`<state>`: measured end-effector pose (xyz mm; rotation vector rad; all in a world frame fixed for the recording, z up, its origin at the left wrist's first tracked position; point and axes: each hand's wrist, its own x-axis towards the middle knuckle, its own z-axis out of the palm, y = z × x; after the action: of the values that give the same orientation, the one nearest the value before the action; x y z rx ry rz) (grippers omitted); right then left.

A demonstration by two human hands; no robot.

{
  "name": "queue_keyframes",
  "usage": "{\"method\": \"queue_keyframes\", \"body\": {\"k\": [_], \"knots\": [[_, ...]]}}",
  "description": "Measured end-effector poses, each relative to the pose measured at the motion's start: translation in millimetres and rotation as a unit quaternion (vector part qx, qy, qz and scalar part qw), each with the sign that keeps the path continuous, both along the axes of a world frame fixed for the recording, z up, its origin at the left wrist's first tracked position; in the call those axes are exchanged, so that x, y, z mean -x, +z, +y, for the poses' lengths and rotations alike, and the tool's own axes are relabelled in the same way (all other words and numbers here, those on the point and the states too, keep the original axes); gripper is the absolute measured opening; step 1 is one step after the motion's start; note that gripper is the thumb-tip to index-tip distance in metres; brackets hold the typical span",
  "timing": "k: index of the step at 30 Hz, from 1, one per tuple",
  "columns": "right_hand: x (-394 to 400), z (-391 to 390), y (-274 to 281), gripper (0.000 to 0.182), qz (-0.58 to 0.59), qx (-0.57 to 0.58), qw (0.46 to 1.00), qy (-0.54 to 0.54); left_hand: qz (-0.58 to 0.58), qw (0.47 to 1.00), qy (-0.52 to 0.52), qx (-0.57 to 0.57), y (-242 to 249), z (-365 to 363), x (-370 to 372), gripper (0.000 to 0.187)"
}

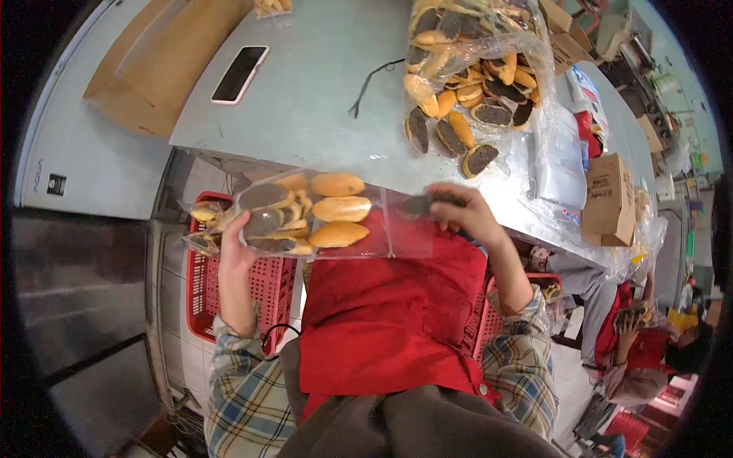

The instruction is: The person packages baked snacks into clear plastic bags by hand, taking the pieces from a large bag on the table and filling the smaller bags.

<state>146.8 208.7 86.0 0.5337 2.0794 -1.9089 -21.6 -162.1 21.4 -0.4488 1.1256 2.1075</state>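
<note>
In the centre-left of the frame, a clear plastic bag [407, 238] is lying sideways in front of the red apron [389, 320]. The left hand [235, 243] is holding its left end, the thumb pressing on the plastic and the fingers closing round behind, partly hidden. Inside, three golden bread pieces [340, 208] are lying in a column, and more pieces, some showing dark faces, are crowding toward the left hand. Right of centre, the right hand [467, 216] is gripping a dark-faced bread piece [425, 203] between its fingers at the bag's right end; whether that piece is sitting inside the plastic or behind it, I cannot tell.

At the upper right of centre, a large plastic bag [475, 46] is resting on the tabletop [321, 99], with many bread pieces spilling toward its near edge. A phone [240, 75] is lying at the upper left, and a dark thin strip [369, 80] is lying between it and the large bag. A carton [608, 200] is standing at the right. Below the left hand, a red basket [200, 301] is showing. At the lower right edge, another person [641, 347] is holding something too small to make out.
</note>
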Motion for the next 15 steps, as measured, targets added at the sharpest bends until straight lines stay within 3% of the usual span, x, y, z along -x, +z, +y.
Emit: {"method": "queue_keyframes", "body": {"k": [1,3,4,6,7,10,11,12,14,15], "knots": [[1,-13,-1,0.032,0.047,-0.017,0.999,0.019,0.036,0.998,-0.007,0.053,0,5,4,0.041],[2,-35,-2,0.036,0.088,-0.024,0.994,0.062,0.03,0.996,-0.082,0.033,8,15,11,0.043],[7,-44,-1,0.04,0.161,-0.011,0.981,0.109,0.028,0.992,-0.12,0.023,13,22,13,0.044],[7,-58,-15,0.046,0.24,-0.105,0.949,0.176,0.063,0.986,-0.143,0.062,24,37,12,0.045],[6,-69,-8,0.05,0.239,-0.061,0.951,0.186,0.08,0.981,-0.157,0.083,30,43,13,0.046],[5,-88,-9,0.059,0.257,-0.002,0.953,0.161,0.036,0.993,-0.097,0.058,51,53,20,0.056],[4,-87,-18,0.064,0.279,-0.027,0.945,0.17,0.01,0.995,-0.073,-0.06,44,49,27,0.06],[4,-86,-27,0.071,0.3,-0.052,0.936,0.177,0.013,0.998,-0.021,-0.065,37,53,23,0.059],[9,-95,-33,0.077,0.305,0.1,0.937,0.137,0.021,0.994,0.081,-0.074,26,71,-8,0.056],[12,-100,-32,0.078,0.298,0.112,0.94,0.124,0.06,0.989,0.06,-0.118,32,87,-32,0.055]]}}
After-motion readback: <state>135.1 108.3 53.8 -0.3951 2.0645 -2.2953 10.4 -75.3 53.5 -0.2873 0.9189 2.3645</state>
